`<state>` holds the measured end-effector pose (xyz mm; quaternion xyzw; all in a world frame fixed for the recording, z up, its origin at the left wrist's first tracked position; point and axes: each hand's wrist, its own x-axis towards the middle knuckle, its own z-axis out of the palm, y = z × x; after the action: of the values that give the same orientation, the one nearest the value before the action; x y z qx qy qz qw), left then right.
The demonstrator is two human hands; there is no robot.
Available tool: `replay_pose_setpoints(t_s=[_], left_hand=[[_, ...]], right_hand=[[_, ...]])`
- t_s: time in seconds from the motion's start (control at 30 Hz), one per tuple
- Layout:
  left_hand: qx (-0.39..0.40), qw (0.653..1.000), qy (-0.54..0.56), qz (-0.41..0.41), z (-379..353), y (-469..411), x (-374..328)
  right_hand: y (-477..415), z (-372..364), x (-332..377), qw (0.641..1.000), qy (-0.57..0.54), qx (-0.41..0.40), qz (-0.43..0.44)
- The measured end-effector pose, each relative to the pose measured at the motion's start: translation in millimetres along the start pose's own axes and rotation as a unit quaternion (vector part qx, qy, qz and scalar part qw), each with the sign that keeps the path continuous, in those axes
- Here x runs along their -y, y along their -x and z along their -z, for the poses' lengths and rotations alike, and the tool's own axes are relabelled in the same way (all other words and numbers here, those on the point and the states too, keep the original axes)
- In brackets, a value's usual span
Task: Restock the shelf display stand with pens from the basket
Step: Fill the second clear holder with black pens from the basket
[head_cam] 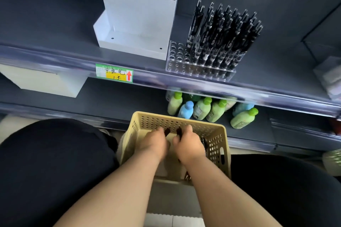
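A beige perforated basket sits between my knees, below the shelf. Both hands are inside it. My left hand has its fingers curled round a dark pen whose end sticks out past the fingers. My right hand grips another dark pen. More black pens lie along the basket's right wall. On the shelf above stands a clear display stand with rows of holes; its right part is filled with several upright black pens, and its left columns are bare.
A white display box with black pens at its top stands left of the clear stand. A price tag is on the shelf rail. Green and blue bottles stand on the lower shelf behind the basket. My dark-clad knees flank the basket.
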<state>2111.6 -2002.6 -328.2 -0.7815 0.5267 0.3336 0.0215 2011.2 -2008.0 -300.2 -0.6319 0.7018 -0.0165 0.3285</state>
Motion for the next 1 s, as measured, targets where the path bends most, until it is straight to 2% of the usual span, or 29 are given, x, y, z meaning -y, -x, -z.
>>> replay_pose_setpoints(t_s=[0.1,0.23,0.37,0.47,0.67,0.83,0.93,1.0], left_hand=[[-0.057,0.994,0.084,-0.029,13.9,13.7,-11.5],[-0.135,0.968,0.199,-0.065,40.6,35.0,-18.5],[-0.182,0.954,0.120,-0.204,68.4,66.6,-22.6],[-0.233,0.930,0.089,-0.269,87.3,82.5,-23.4],[-0.312,0.877,0.235,-0.280,145.7,93.5,-29.4],[-0.309,0.824,0.377,-0.289,194.2,86.6,-41.7],[-0.313,0.803,0.403,-0.308,215.5,75.0,-58.7],[-0.311,0.794,0.405,-0.330,222.2,66.4,-70.3]], right_hand=[[11.0,6.3,-0.9,0.988,-0.138,-0.068,-0.021],[26.7,15.3,4.7,0.944,-0.296,-0.136,-0.046],[46.0,29.8,11.9,0.916,-0.363,-0.173,-0.007],[57.6,43.1,17.7,0.895,-0.398,-0.199,0.032],[67.8,100.0,41.9,0.871,-0.387,-0.266,0.141],[59.4,162.9,73.0,0.832,-0.370,-0.326,0.254],[50.2,198.5,93.3,0.810,-0.348,-0.358,0.307],[41.1,216.6,107.0,0.816,-0.314,-0.358,0.328]])
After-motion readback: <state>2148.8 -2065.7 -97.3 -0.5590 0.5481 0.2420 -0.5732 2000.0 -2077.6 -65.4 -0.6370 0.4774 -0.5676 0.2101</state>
